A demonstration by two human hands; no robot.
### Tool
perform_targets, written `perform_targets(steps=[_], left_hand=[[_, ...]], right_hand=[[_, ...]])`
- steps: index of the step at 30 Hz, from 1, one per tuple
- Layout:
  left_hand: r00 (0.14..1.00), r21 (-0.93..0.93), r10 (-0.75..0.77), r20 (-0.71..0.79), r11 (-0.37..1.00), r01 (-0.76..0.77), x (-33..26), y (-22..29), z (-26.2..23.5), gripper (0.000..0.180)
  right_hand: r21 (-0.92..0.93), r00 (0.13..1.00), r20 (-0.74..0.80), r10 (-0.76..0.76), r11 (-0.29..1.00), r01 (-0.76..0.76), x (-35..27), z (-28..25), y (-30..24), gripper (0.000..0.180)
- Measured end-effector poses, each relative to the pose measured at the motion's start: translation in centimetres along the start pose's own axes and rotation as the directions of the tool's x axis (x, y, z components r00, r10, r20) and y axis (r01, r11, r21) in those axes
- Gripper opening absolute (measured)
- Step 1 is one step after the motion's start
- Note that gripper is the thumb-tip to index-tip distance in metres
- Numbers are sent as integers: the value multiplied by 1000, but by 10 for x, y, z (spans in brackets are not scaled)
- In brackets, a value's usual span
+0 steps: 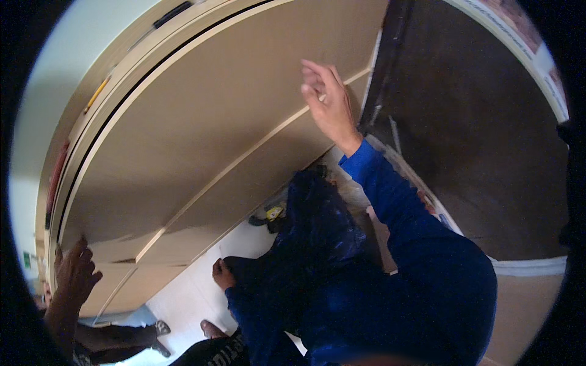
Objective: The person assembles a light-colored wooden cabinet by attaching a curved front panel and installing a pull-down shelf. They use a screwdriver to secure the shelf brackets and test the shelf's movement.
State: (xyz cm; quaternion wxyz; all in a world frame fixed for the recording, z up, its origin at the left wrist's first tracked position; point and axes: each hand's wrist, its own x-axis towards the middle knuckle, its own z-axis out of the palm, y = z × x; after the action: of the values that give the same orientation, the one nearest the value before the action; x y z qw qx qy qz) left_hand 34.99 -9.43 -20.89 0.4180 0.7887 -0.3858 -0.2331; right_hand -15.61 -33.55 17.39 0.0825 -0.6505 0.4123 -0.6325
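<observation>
The fingers [314,71] of the right hand [328,97] are loosely bent and spread a little, with nothing visible in their grasp; they are raised before a large tan panel [183,122], and whether they touch it I cannot tell. The left hand [224,274] is low, beside the person's dark-clothed leg, its fingers curled; I cannot tell whether they grip anything. The tan panel fills the upper left and middle of the view, crossed by a pale strip [244,156]. To the right, near the right wrist, stands a broad dark panel [476,122]. On the white floor [195,280] below is a small yellow-and-black object [274,212], too blurred to name. At far left, another person's hand [76,271] is at the tan panel's end, and a yellow pencil [97,94] lies along the ledge [122,64] above.
</observation>
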Motion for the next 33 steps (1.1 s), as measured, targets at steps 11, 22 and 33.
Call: perform_targets(steps=[11,22,33], left_hand=[[997,-32,76,32,997,-75,9,4,2,33],[687,113,719,-107,695,-710,-57,367,-20,45],[137,605,906,-401,374,-703,11,568,-55,50]], right_hand=[[656,626,132,769,406,-636,-11,-89,208,67],[-249,867,215,-449,834,493,56,-8,-81,41],[-323,799,203,-567,731,601,106,38,-98,44]])
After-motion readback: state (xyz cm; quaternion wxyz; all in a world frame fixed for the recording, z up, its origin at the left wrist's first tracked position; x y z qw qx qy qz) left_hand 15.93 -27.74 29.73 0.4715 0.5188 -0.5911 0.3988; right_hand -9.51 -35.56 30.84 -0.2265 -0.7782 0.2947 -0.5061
